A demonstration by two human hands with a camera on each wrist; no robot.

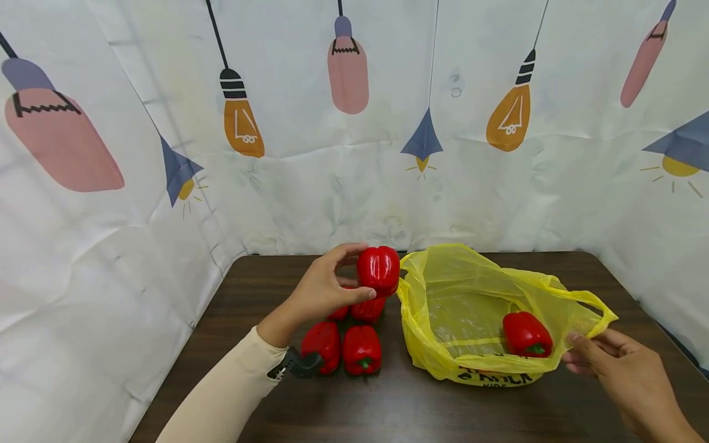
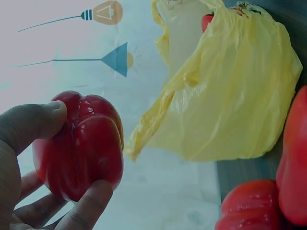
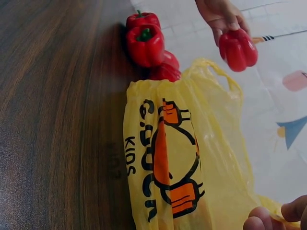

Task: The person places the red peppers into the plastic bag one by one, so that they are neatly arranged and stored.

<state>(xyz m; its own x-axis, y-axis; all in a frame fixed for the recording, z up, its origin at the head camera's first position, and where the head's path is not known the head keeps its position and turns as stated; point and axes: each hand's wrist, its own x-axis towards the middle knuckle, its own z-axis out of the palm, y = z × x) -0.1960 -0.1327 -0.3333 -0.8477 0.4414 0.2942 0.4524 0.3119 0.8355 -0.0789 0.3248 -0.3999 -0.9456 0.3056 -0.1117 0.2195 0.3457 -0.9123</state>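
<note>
A red bell pepper (image 1: pixel 378 269) is gripped between the thumb and fingers of my left hand (image 1: pixel 327 289), held up beside the left rim of a yellow plastic bag (image 1: pixel 415 332). In the left wrist view that bell pepper (image 2: pixel 86 143) shows its lobed end. My right hand (image 1: pixel 631 369) pinches the bag's right edge near its handle loop, and the bag's mouth stands wide. Inside the bag one red bell pepper (image 1: pixel 527 335) lies toward the right. Several more peppers, one of them a front red bell pepper (image 1: pixel 362 351), sit on the table below my left hand.
The dark wooden table (image 1: pixel 343 412) carries the bag and the peppers. Behind it hangs a pale curtain (image 1: pixel 310 203) printed with lamps and bulbs. A dark band (image 1: pixel 301 363) circles my left wrist. The bag's printed side (image 3: pixel 177 158) faces the table's front.
</note>
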